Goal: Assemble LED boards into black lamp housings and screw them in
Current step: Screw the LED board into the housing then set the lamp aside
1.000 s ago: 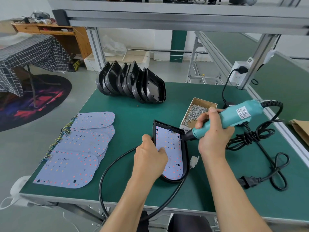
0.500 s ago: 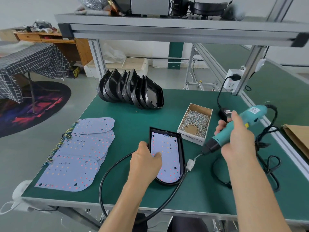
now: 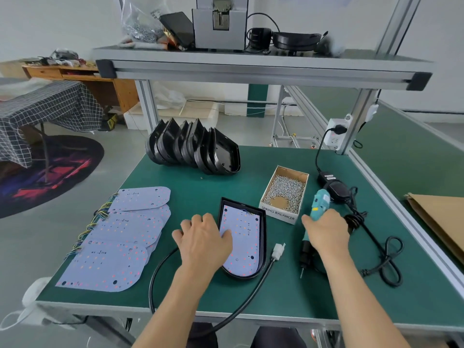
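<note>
1. While steadying the work, left hand [image 3: 203, 243] lies spread on the left edge of the black lamp housing [image 3: 263, 237], thumb resting on the LED board [image 3: 242, 243] seated inside; fingers straight, gripping nothing.
2. Right hand [image 3: 326, 233] wrapped round the teal electric screwdriver [image 3: 316, 205], tool lying low over the green bench [image 3: 251, 182], bit pointing toward the near edge, well clear of the board.
3. Housing sits mid-bench, just left of the cardboard screw box [image 3: 285, 194]; black cable [image 3: 160, 272] loops off the front edge and ends in a white connector [image 3: 278, 251] beside the housing.
4. Further out: loose LED boards [image 3: 118, 239] fanned at far left, empty housings [image 3: 193, 151] stacked upright at the back, power adapter [image 3: 331, 184] and coiled cord to the right.
5. Risk, as a guess: board shifting off its screw holes under nothing but flat fingers; cable tugging the housing sideways; driver rolling onto its tangled cord.
6. Against a second ago: driver off the board's right edge and swung down to the bench at the right; left hand flattened out from its earlier curl over the housing rim; housing in much the same spot.
</note>
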A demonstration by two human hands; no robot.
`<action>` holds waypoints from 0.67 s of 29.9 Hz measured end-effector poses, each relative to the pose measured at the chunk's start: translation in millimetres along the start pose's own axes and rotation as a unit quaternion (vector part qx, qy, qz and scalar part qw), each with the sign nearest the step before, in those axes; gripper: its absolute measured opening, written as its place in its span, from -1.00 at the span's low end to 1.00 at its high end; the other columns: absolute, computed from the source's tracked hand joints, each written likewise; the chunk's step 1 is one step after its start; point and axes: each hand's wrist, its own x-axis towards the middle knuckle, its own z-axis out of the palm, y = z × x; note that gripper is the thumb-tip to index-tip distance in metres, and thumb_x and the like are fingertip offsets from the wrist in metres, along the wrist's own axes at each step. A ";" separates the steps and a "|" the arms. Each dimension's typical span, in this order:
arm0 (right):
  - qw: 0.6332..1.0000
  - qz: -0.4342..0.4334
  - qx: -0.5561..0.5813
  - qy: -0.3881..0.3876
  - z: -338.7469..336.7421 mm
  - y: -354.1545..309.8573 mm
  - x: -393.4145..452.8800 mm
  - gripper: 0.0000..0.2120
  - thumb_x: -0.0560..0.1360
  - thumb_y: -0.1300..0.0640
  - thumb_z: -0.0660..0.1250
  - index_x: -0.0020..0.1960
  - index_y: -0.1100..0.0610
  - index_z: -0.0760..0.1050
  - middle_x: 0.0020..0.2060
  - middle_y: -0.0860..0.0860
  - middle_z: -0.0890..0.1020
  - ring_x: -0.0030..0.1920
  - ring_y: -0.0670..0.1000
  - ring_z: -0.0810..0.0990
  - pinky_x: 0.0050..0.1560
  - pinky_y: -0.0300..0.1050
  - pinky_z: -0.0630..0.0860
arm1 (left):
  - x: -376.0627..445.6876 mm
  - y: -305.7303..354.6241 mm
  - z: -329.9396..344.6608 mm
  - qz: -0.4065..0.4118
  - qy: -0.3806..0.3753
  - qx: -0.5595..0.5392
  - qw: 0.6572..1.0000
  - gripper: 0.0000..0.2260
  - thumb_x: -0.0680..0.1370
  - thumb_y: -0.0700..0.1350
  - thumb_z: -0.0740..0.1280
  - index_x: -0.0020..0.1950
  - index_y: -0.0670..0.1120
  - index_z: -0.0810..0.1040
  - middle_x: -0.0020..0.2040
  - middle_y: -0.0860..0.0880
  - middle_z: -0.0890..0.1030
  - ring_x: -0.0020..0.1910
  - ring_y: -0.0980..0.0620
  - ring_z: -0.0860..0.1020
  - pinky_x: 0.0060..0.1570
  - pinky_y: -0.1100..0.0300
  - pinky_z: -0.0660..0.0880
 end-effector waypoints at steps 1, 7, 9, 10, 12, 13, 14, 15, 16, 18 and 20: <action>1.000 -0.005 -0.029 0.005 1.8 -2.1 -3.0 -0.58 0.54 -0.03 0.43 0.19 0.27 0.47 0.06 0.23 0.58 -0.01 0.26 0.55 -0.07 0.02 0.46 | 1.9 -0.3 -2.3 -0.002 -0.026 0.003 1.000 -0.69 0.60 0.17 0.23 0.06 -0.08 0.45 0.08 -0.03 0.50 0.20 -0.14 0.46 0.21 -0.07 0.26; 0.994 -0.019 -0.106 0.012 6.0 -11.3 -13.4 -0.49 0.57 -0.05 0.42 0.31 0.30 0.42 0.19 0.28 0.53 0.20 0.33 0.54 0.06 0.15 0.54 | 13.8 -3.5 -7.7 -0.006 -0.093 0.022 0.995 -0.64 0.61 0.20 0.20 0.12 -0.10 0.44 0.18 -0.10 0.50 0.21 -0.17 0.49 0.27 -0.09 0.29; 0.992 -0.021 -0.125 -0.005 0.8 -13.8 -18.4 -0.47 0.59 -0.07 0.40 0.35 0.30 0.41 0.23 0.28 0.48 0.26 0.33 0.49 0.11 0.16 0.55 | 17.3 -4.1 -7.5 -0.012 -0.107 0.022 0.994 -0.56 0.61 0.23 0.20 0.23 -0.12 0.44 0.25 -0.12 0.48 0.27 -0.19 0.48 0.26 -0.11 0.31; 0.990 -0.031 -0.136 -0.005 -3.6 -15.6 -23.6 -0.47 0.60 -0.07 0.39 0.36 0.29 0.42 0.25 0.28 0.46 0.28 0.32 0.46 0.13 0.16 0.54 | 18.7 -4.1 -7.0 -0.017 -0.112 0.021 0.993 -0.53 0.60 0.24 0.20 0.27 -0.12 0.43 0.29 -0.13 0.47 0.30 -0.20 0.46 0.26 -0.11 0.33; 0.987 -0.084 -0.138 0.021 -13.8 -19.4 -43.3 -0.52 0.62 -0.08 0.37 0.35 0.26 0.47 0.23 0.24 0.47 0.25 0.29 0.45 0.14 0.14 0.53 | 20.2 -5.5 -5.8 -0.026 -0.120 0.015 0.992 -0.47 0.61 0.26 0.19 0.34 -0.14 0.40 0.34 -0.14 0.45 0.35 -0.21 0.45 0.27 -0.11 0.36; 0.985 -0.118 -0.119 0.035 -18.6 -19.1 -58.4 -0.59 0.62 -0.08 0.35 0.31 0.21 0.53 0.17 0.20 0.51 0.19 0.27 0.48 0.11 0.12 0.53 | 20.5 -6.5 -4.7 -0.028 -0.124 0.008 0.992 -0.46 0.61 0.26 0.19 0.35 -0.16 0.39 0.35 -0.16 0.45 0.35 -0.22 0.45 0.29 -0.10 0.39; 0.984 -0.145 -0.094 0.041 -22.3 -16.2 -76.9 -0.67 0.62 -0.10 0.33 0.22 0.13 0.58 0.09 0.14 0.56 0.09 0.24 0.54 0.05 0.09 0.55 | 20.8 -7.4 -3.3 -0.028 -0.130 -0.002 0.991 -0.47 0.61 0.25 0.19 0.34 -0.17 0.39 0.34 -0.17 0.46 0.34 -0.23 0.46 0.30 -0.09 0.42; 0.983 -0.160 -0.087 0.033 -25.4 -11.2 -98.0 -0.74 0.62 -0.15 0.31 0.08 0.03 0.59 -0.02 0.07 0.59 -0.02 0.21 0.59 -0.03 0.06 0.56 | 21.0 -8.4 -2.2 -0.028 -0.135 -0.012 0.990 -0.48 0.62 0.24 0.20 0.31 -0.18 0.39 0.32 -0.18 0.48 0.31 -0.23 0.47 0.29 -0.08 0.44; 0.980 -0.167 -0.112 0.010 -26.0 -5.8 -118.0 -0.71 0.61 -0.23 0.27 -0.05 -0.02 0.54 -0.14 0.01 0.61 -0.09 0.20 0.62 -0.09 0.03 0.56 | 21.3 -9.2 -1.2 -0.029 -0.139 -0.022 0.990 -0.50 0.62 0.23 0.20 0.29 -0.18 0.40 0.30 -0.19 0.51 0.29 -0.23 0.49 0.27 -0.07 0.46; 0.959 -0.165 -0.216 -0.075 -20.1 1.4 -151.2 -0.57 0.59 -0.35 0.18 -0.13 0.00 0.41 -0.23 -0.03 0.55 -0.06 0.18 0.66 -0.12 -0.01 0.52 | 21.0 -9.3 -0.6 -0.030 -0.143 -0.031 0.989 -0.53 0.63 0.22 0.19 0.24 -0.18 0.42 0.25 -0.18 0.55 0.24 -0.22 0.52 0.21 -0.03 0.47; 0.941 -0.159 -0.258 -0.147 -12.2 3.8 -169.9 -0.61 0.62 -0.34 0.15 -0.07 -0.01 0.31 -0.08 0.00 0.60 0.09 0.17 0.66 -0.06 -0.02 0.49 | 20.2 -7.8 -0.5 -0.026 -0.140 -0.036 0.989 -0.59 0.64 0.19 0.20 0.14 -0.17 0.44 0.21 -0.18 0.59 0.16 -0.22 0.54 0.11 0.02 0.46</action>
